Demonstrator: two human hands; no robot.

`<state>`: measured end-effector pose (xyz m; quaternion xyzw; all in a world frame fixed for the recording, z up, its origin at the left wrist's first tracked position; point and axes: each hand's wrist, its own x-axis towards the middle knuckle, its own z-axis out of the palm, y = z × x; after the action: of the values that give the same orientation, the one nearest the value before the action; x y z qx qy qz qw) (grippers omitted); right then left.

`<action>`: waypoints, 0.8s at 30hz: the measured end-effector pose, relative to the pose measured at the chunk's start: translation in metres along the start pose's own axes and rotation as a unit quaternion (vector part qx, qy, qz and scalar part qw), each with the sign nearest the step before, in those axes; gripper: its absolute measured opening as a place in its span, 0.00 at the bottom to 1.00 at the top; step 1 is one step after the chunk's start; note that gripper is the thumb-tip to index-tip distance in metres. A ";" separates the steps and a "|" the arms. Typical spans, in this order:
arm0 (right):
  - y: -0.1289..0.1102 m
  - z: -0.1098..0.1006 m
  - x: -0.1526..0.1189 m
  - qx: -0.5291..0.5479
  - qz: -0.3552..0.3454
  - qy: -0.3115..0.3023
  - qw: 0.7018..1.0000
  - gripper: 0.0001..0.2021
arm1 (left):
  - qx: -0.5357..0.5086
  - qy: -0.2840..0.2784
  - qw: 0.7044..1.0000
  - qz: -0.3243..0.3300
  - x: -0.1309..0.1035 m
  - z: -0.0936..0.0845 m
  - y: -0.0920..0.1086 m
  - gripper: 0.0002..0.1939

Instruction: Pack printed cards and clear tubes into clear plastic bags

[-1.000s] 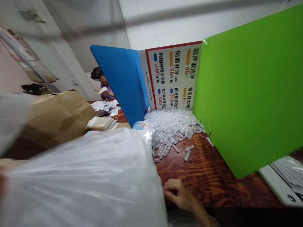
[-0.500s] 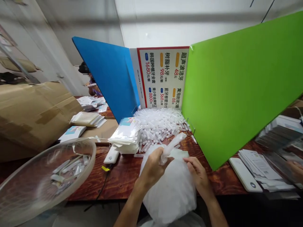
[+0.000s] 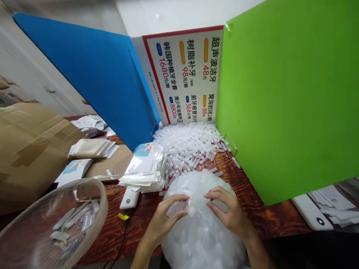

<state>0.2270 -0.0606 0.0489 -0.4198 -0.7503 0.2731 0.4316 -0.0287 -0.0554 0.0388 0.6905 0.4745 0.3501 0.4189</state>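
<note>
A full, whitish translucent plastic bag [image 3: 202,239] bulges at the table's front edge, between my hands. My left hand [image 3: 168,215] is at its upper left, thumb and forefinger apart beside a crumpled bit of plastic. On the upper right of the bag, my right hand [image 3: 227,209] has its fingers curved and parted, with nothing visible between them. Behind the bag lies a heap of small clear tubes with white ends [image 3: 187,144]. A stack of cards in clear sleeves [image 3: 146,164] stands left of the heap.
Blue [image 3: 92,74] and green [image 3: 286,93] boards flank a white price sign [image 3: 182,74]. At left are a cardboard box [image 3: 36,149] and a translucent basket [image 3: 103,201] holding small items. White devices lie on the table [image 3: 244,194], left [image 3: 129,198] and right [image 3: 314,215].
My left hand has let go of the twisted neck of the bag, and its fingers have parted. The bag's top now looks rounded. The view has shifted closer.
</note>
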 end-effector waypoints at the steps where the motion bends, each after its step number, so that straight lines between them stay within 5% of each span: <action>1: -0.002 0.002 0.007 -0.014 -0.013 -0.038 0.999 0.09 | 0.000 -0.001 1.000 0.002 0.001 0.001 -0.001 0.15; 4: -0.002 0.008 0.028 -0.071 -0.038 -0.115 0.990 0.07 | -0.005 -0.003 1.000 0.020 0.009 0.006 -0.002 0.13; 9: 0.005 0.018 0.048 -0.025 -0.039 -0.088 0.995 0.10 | -0.008 0.021 0.999 0.041 0.024 0.005 0.004 0.10; 12: 0.011 0.022 0.049 0.049 -0.031 -0.028 0.998 0.11 | -0.009 0.002 0.998 0.066 0.029 0.000 0.006 0.09; 17: 0.025 0.007 0.049 0.100 0.045 0.217 0.970 0.05 | -0.004 -0.041 0.995 0.093 0.031 -0.003 0.002 0.06; 24: 0.020 -0.012 0.060 0.157 0.078 0.285 0.942 0.05 | 0.062 -0.018 0.992 0.107 0.029 0.009 0.002 0.12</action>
<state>0.2287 0.0023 0.0637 -0.4640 -0.5087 0.2893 0.6650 -0.0107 -0.0302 0.0396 0.7682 0.4112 0.3500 0.3440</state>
